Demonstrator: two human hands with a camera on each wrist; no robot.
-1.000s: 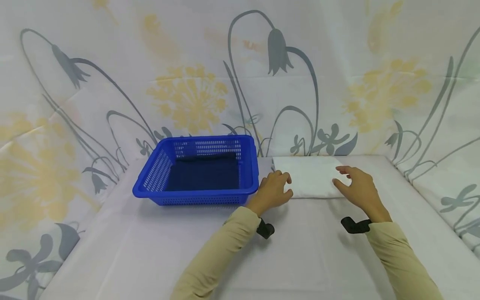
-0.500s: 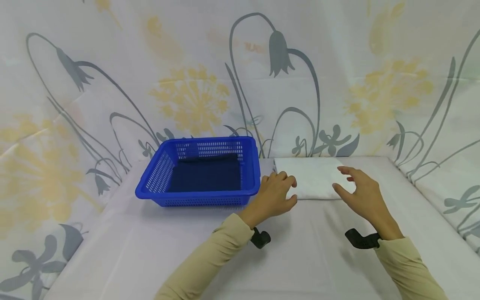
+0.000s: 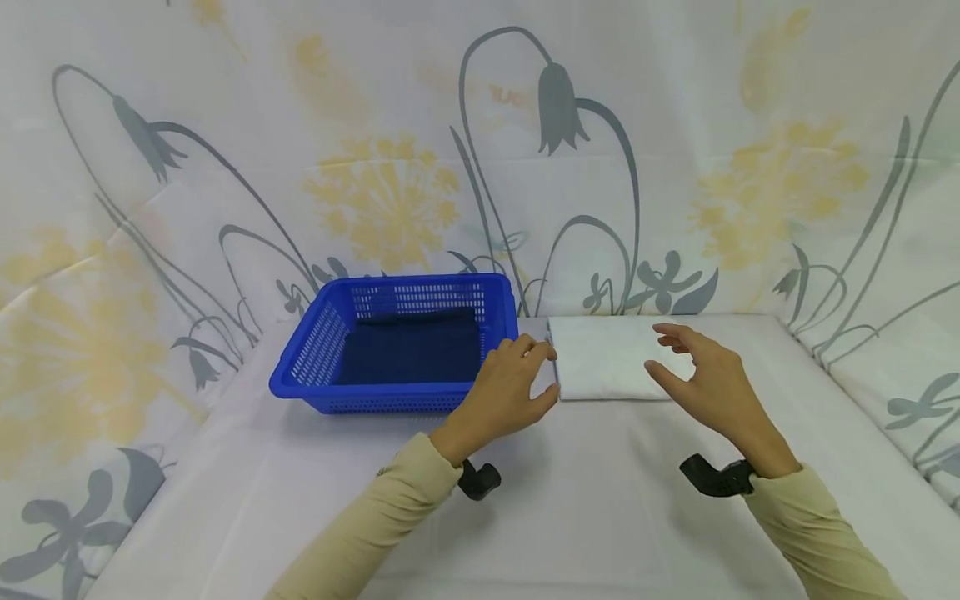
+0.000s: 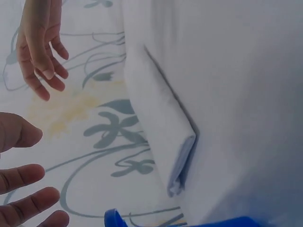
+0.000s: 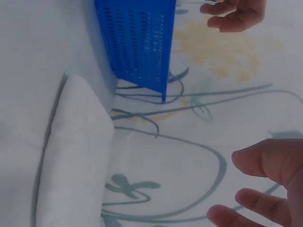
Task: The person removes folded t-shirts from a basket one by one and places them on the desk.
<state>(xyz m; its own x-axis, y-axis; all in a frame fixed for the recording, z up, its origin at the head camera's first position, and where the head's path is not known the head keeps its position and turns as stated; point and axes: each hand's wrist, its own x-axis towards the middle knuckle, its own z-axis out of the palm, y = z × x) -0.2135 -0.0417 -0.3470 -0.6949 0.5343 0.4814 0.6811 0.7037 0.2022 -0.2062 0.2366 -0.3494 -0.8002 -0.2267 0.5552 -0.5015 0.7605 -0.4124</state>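
A folded white cloth point(image 3: 607, 367) lies flat at the back of the table, just right of a blue plastic basket point(image 3: 375, 398). My left hand point(image 3: 546, 371) hovers open between the basket's near right corner and the cloth's left edge, fingers spread. My right hand point(image 3: 658, 350) hovers open over the cloth's right part, fingers loosely bent. Neither hand holds anything. In the left wrist view the cloth point(image 4: 161, 118) shows its folded layers, apart from my left fingers point(image 4: 23, 189). The right wrist view shows the cloth point(image 5: 75, 156) beside the basket point(image 5: 137, 42), with my right fingers point(image 5: 265, 189) clear of both.
The basket holds nothing that I can see. A white sheet covers the table point(image 3: 585, 517). A flower-printed curtain point(image 3: 390, 192) closes off the back and both sides. Black wrist camera mounts point(image 3: 480, 481) sit under both sleeves.
My left hand has slid left, from the cloth's near left corner to the gap by the basket. My right hand has shifted a little left and lifted. The cloth has not moved.
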